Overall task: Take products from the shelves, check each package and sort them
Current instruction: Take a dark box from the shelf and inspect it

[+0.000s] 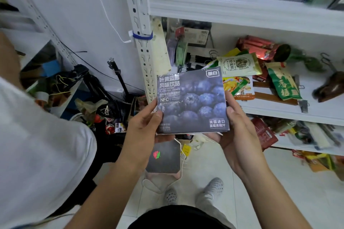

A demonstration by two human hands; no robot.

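Both arms are raised near the camera: the left hand (147, 126) and right hand (239, 132) are curled round opposite side edges of a blueberry drink box (193, 102), thumbs laid on its printed face. It is held face-up, probably for checking, just near-left of the cluttered middle shelf (279, 114).
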